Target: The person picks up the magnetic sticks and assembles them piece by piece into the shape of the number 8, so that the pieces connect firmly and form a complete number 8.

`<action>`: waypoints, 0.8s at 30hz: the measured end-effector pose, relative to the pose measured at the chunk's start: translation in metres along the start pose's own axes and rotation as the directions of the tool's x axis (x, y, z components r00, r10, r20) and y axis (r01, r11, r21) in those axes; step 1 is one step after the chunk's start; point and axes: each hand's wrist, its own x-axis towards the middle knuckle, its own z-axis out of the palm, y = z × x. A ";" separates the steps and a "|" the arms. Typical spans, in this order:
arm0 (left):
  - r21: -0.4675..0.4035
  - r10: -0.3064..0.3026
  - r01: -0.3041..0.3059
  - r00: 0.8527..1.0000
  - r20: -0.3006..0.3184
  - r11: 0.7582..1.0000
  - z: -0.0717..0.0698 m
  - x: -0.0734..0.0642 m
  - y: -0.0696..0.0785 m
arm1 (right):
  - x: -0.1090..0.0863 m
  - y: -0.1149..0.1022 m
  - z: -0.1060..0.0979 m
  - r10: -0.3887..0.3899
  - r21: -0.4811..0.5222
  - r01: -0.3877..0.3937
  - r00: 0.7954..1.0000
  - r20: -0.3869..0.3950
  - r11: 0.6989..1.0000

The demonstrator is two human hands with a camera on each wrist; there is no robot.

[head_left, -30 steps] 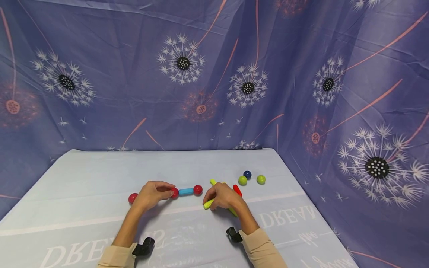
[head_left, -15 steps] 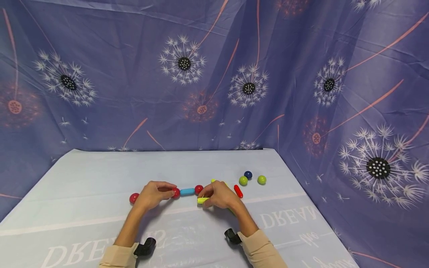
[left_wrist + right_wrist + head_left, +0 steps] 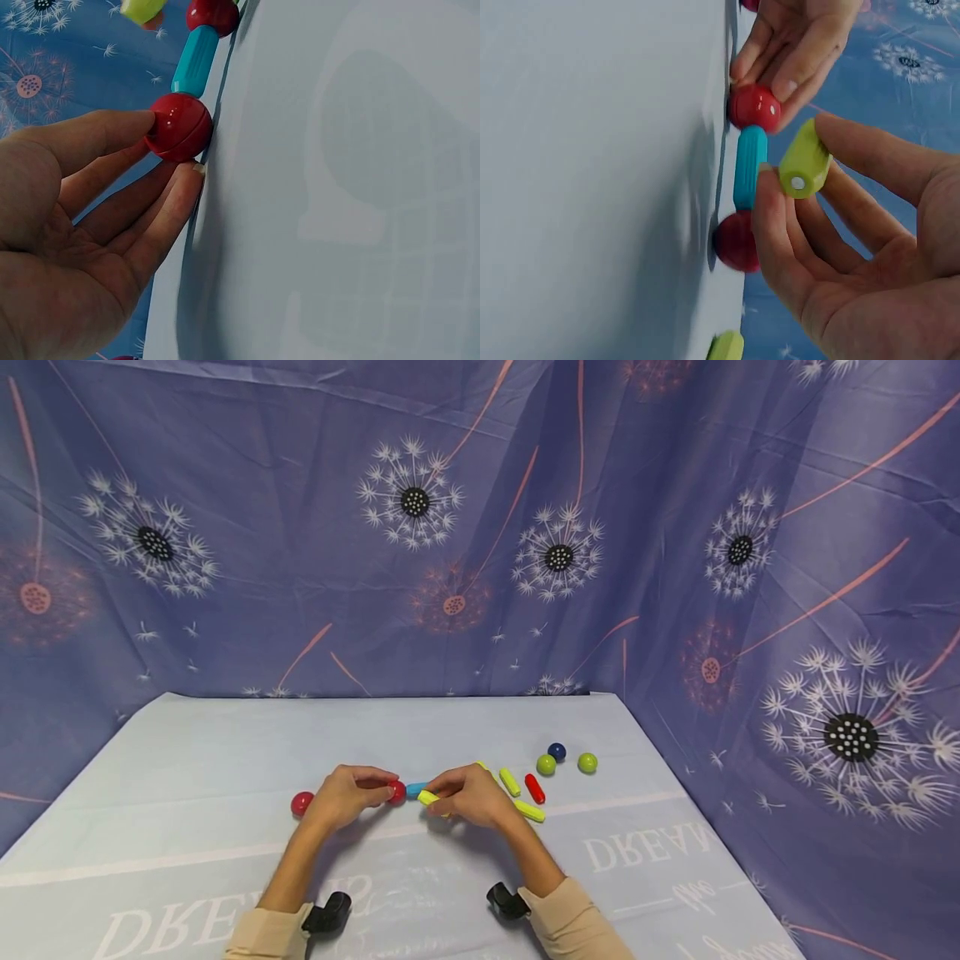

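My left hand [image 3: 347, 797] pinches a red ball [image 3: 180, 126] between thumb and fingertips, close to the cloth-covered table. That ball is joined to one end of a short blue rod [image 3: 748, 169]. At the rod's other end sits a second red ball [image 3: 736, 241], hidden behind my right hand in the head view. My right hand [image 3: 474, 795] holds a yellow-green rod [image 3: 802, 165] between thumb and fingers, near the blue rod. A small pale dot shows on the held rod's end in the right wrist view.
Right of my right hand lie yellow-green rods [image 3: 510, 782] and a red rod [image 3: 535, 788]. Farther back are a dark blue ball [image 3: 557, 752] and two lime-green balls [image 3: 546, 765]. Another red ball [image 3: 302, 803] rests left of my left hand. A patterned curtain [image 3: 300, 543] hangs behind the table.
My right hand has moved left with the yellow-green rod, away from the loose rods and over the far red ball. My left hand keeps its pinch on the near red ball.
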 end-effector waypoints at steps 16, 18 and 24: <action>-0.053 0.009 -0.008 1.000 0.016 0.999 0.000 0.001 0.001 | 0.003 -0.007 0.016 0.084 0.152 -0.071 0.993 -0.084 0.986; -0.076 0.003 -0.002 1.000 0.020 0.997 0.000 0.001 0.000 | 0.003 -0.008 0.017 0.087 0.159 -0.074 0.993 -0.080 0.984; -0.120 0.013 -0.009 0.999 0.033 0.993 0.000 0.002 0.000 | 0.004 -0.007 0.018 0.082 0.155 -0.073 0.995 -0.055 0.985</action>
